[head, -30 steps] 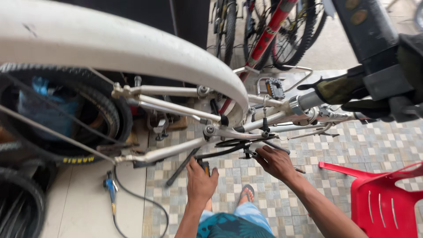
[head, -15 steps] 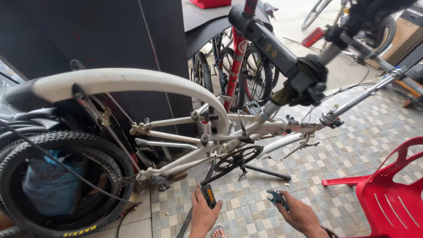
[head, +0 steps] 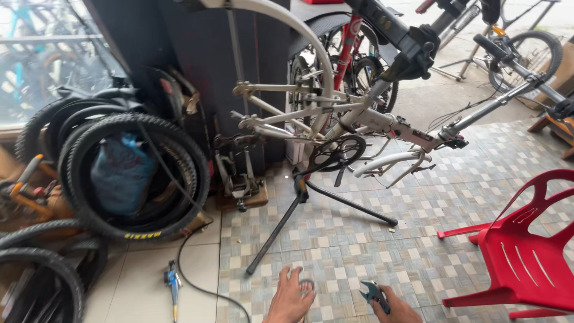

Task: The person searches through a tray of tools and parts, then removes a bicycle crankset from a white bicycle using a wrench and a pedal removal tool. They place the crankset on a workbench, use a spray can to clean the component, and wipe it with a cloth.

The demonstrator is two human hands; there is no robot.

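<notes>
Tyres (head: 134, 179) left, red chair (head: 526, 251) right, bicycle (head: 347, 119) ahead of hands

Bicycle workshop floor and surroundings

A patterned tile floor (head: 359, 239) was lit by daylight; a red plastic chair (head: 526, 251) was placed at one side, spare tyres (head: 137, 179) were stacked against a dark wall (head: 137, 42).

Left hand (head: 292, 297) pressed flat on checkered tile floor (head: 335, 245) at bottom centre, fingers spread. Right hand (head: 391, 306) just beside it, closed around small dark blue-handled tool (head: 372, 292). White folding bicycle (head: 335, 116) clamped on black repair stand (head: 311, 206) at upper centre. Red plastic chair (head: 526, 248) at lower right. Stacked tyres (head: 128, 173) at left.
</notes>
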